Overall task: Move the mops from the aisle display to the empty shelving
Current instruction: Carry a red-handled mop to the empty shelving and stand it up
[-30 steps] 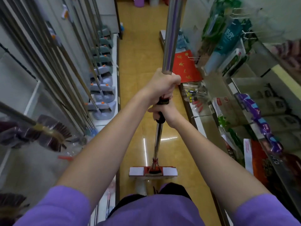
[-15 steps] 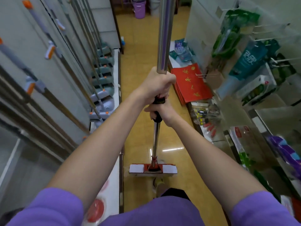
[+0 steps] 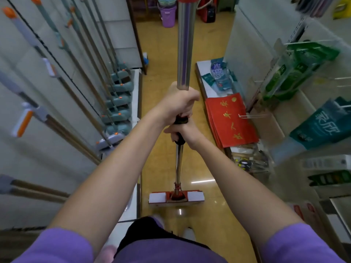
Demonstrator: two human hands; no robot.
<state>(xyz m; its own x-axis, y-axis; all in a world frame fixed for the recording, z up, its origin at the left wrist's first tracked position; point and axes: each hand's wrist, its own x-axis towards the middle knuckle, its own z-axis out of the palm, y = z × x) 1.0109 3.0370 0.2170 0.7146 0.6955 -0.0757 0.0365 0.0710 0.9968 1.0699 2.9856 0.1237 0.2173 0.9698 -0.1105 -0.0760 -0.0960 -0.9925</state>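
I hold one mop upright in the aisle, its shiny metal pole [image 3: 184, 46] rising past the camera and its red and white flat head [image 3: 176, 197] hanging just above the yellow floor. My left hand [image 3: 179, 104] grips the pole where the black grip starts. My right hand [image 3: 183, 132] grips the black section directly below it. Several more mops [image 3: 118, 103] with teal heads stand in a row on the left shelving, their poles leaning against the wall.
The low white shelf [image 3: 135, 86] on the left carries the mop row. On the right, a low shelf holds red paper packs [image 3: 230, 120] and wipes, with hanging green and teal packages [image 3: 296, 71] above. Purple buckets [image 3: 167, 15] stand at the aisle's far end.
I have walked forward down the aisle carrying the mop. The brushes on the left have passed out of view and the far end with buckets has come nearer. Both hands keep their hold.
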